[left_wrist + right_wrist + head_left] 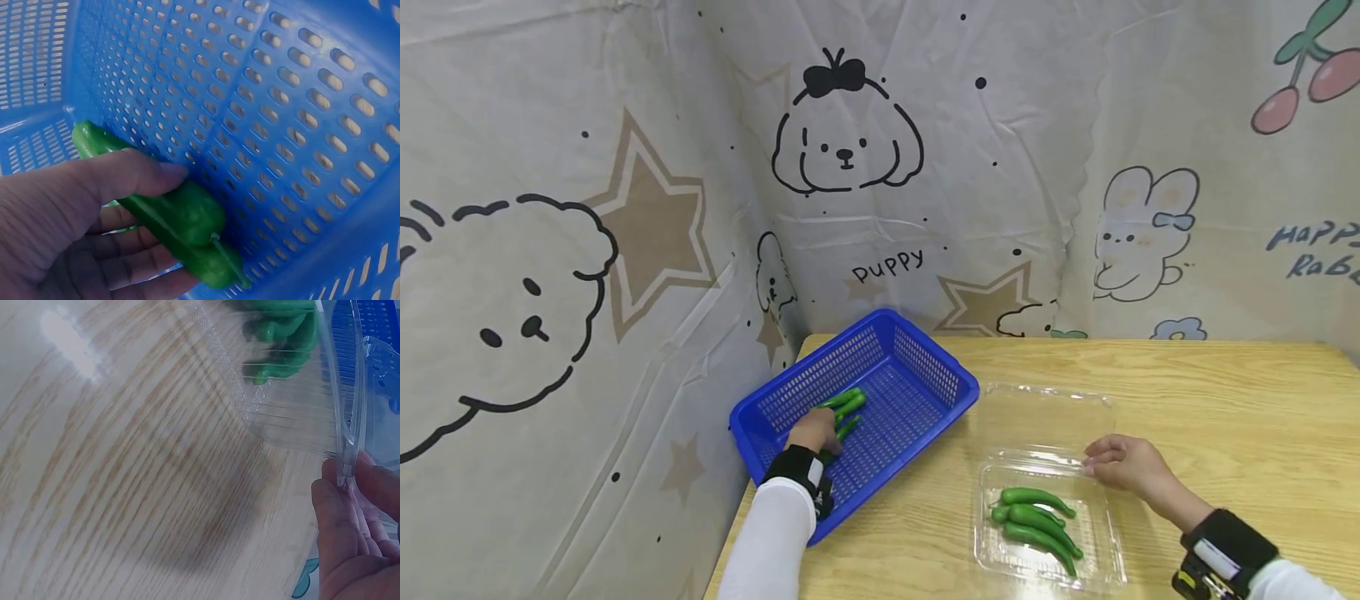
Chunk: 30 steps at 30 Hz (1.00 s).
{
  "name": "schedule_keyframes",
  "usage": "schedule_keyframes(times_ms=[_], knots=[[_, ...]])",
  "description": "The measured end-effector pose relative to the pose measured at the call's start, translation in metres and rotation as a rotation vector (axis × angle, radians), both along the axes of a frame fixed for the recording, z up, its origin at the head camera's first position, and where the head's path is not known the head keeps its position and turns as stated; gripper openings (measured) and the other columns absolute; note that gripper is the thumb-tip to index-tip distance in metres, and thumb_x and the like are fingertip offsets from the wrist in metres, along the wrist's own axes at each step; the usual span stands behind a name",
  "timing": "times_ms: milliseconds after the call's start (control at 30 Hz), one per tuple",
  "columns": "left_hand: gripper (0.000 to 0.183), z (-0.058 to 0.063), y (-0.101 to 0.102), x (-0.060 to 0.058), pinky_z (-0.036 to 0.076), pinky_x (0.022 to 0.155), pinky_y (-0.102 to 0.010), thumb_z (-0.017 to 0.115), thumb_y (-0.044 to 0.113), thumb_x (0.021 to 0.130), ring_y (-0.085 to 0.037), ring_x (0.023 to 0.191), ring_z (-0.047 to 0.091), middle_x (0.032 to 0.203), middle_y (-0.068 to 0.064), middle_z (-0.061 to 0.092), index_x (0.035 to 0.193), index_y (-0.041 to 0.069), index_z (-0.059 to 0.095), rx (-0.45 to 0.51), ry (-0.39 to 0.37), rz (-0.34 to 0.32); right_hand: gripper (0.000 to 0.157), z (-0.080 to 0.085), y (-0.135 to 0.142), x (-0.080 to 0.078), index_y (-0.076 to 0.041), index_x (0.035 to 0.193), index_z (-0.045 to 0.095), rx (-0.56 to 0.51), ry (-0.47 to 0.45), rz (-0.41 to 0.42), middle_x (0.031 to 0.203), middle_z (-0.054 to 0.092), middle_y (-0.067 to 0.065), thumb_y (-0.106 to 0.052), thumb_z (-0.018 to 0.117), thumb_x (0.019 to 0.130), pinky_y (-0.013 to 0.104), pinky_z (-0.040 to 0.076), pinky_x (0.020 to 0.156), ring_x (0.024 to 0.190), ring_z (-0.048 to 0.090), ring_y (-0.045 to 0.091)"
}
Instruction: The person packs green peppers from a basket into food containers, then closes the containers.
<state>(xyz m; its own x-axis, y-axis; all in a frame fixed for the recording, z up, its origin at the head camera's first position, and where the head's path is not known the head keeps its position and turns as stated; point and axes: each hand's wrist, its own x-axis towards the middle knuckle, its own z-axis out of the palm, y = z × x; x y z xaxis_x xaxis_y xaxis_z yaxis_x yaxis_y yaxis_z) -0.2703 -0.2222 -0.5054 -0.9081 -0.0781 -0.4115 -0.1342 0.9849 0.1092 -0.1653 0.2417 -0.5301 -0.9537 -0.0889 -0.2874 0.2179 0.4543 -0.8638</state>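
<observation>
Gripping green peppers (190, 215) with left fingers (134, 269) in blue basket (902, 412); pinching clear container (1105, 533) with right fingers (334, 512), head view's four o'clock.

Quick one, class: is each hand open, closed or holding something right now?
Left hand: closed, holding green peppers inside the blue basket.
Right hand: closed, pinching the edge of the clear plastic container.

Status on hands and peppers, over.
Left hand gripping green peppers in blue basket. Right hand pinching clear container, more peppers inside. Nothing visibly in the way.
</observation>
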Motion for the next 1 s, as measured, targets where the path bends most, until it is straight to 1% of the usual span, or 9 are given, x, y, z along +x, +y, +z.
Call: schedule_keyframes(times_ms=[67, 133, 400, 567, 600, 733, 867, 900, 1000], knots=[[0.029, 0.001, -0.002, 0.001, 0.049, 0.076, -0.039, 0.082, 0.014, 0.067, -0.022, 0.076, 0.054, 0.081, -0.007, 0.057, 0.087, 0.004, 0.063, -0.011, 0.016, -0.033, 0.042, 0.001, -0.001, 0.0, 0.013, 0.112, 0.055, 0.001, 0.0, 0.002, 0.097, 0.068, 0.018, -0.009, 0.072, 0.081, 0.029, 0.056, 0.068, 0.083, 0.067, 0.022], [0.028, 0.001, -0.004, 0.001, 0.049, 0.075, -0.039, 0.082, 0.015, 0.067, -0.021, 0.075, 0.054, 0.079, -0.006, 0.057, 0.084, 0.005, 0.063, -0.018, 0.028, -0.051, 0.043, 0.001, -0.003, 0.0, 0.013, 0.113, 0.055, 0.001, -0.005, 0.0, 0.097, 0.068, 0.018, -0.01, 0.073, 0.081, 0.029, 0.056, 0.068, 0.084, 0.067, 0.023], [0.027, 0.003, -0.005, 0.001, 0.047, 0.068, -0.037, 0.082, 0.017, 0.068, -0.021, 0.073, 0.053, 0.078, -0.005, 0.056, 0.084, 0.006, 0.062, 0.018, 0.023, -0.045, 0.045, 0.002, -0.002, -0.001, 0.013, 0.112, 0.056, 0.013, 0.001, 0.003, 0.096, 0.069, 0.017, -0.012, 0.075, 0.08, 0.028, 0.055, 0.068, 0.082, 0.067, 0.019], [0.026, 0.01, 0.004, 0.0, 0.047, 0.066, -0.035, 0.078, 0.016, 0.072, -0.021, 0.074, 0.054, 0.08, -0.005, 0.057, 0.091, 0.006, 0.063, 0.05, 0.007, -0.065, 0.046, 0.004, -0.001, -0.001, 0.013, 0.113, 0.055, -0.001, 0.002, 0.007, 0.096, 0.069, 0.017, -0.013, 0.075, 0.08, 0.028, 0.056, 0.068, 0.082, 0.067, 0.018], [0.026, 0.013, 0.006, 0.0, 0.048, 0.066, -0.035, 0.077, 0.016, 0.072, -0.021, 0.074, 0.054, 0.08, -0.006, 0.058, 0.091, 0.005, 0.063, 0.054, 0.014, -0.075, 0.046, 0.004, -0.002, -0.002, 0.013, 0.113, 0.055, -0.004, -0.001, 0.008, 0.096, 0.069, 0.017, -0.013, 0.075, 0.08, 0.028, 0.055, 0.068, 0.081, 0.067, 0.018], [0.029, 0.019, 0.016, -0.003, 0.048, 0.067, -0.037, 0.078, 0.019, 0.072, -0.021, 0.073, 0.055, 0.081, -0.006, 0.06, 0.093, 0.004, 0.064, 0.026, 0.075, -0.153, 0.045, 0.004, -0.002, -0.002, 0.013, 0.112, 0.056, 0.008, -0.003, 0.009, 0.095, 0.069, 0.016, -0.012, 0.074, 0.08, 0.028, 0.056, 0.068, 0.081, 0.066, 0.018], [0.036, 0.025, 0.025, -0.003, 0.049, 0.071, -0.039, 0.079, 0.022, 0.072, -0.021, 0.074, 0.056, 0.083, -0.007, 0.061, 0.099, 0.004, 0.064, 0.005, 0.122, -0.189, 0.043, 0.004, -0.002, -0.001, 0.012, 0.112, 0.056, 0.019, -0.002, 0.01, 0.094, 0.069, 0.015, -0.011, 0.074, 0.08, 0.028, 0.055, 0.067, 0.08, 0.066, 0.017], [0.035, 0.027, 0.027, -0.002, 0.049, 0.071, -0.039, 0.079, 0.022, 0.072, -0.021, 0.074, 0.056, 0.083, -0.007, 0.061, 0.098, 0.004, 0.063, 0.01, 0.131, -0.194, 0.043, 0.004, -0.002, -0.001, 0.012, 0.112, 0.057, 0.02, -0.003, 0.005, 0.093, 0.069, 0.014, -0.011, 0.074, 0.08, 0.027, 0.055, 0.066, 0.08, 0.066, 0.017], [0.033, 0.036, 0.032, 0.001, 0.048, 0.067, -0.037, 0.079, 0.02, 0.071, -0.02, 0.072, 0.055, 0.08, -0.005, 0.059, 0.094, 0.005, 0.061, 0.025, 0.176, -0.237, 0.044, 0.003, -0.002, 0.0, 0.012, 0.112, 0.057, 0.036, 0.012, 0.02, 0.093, 0.069, 0.015, -0.012, 0.074, 0.08, 0.027, 0.055, 0.066, 0.08, 0.066, 0.017]])
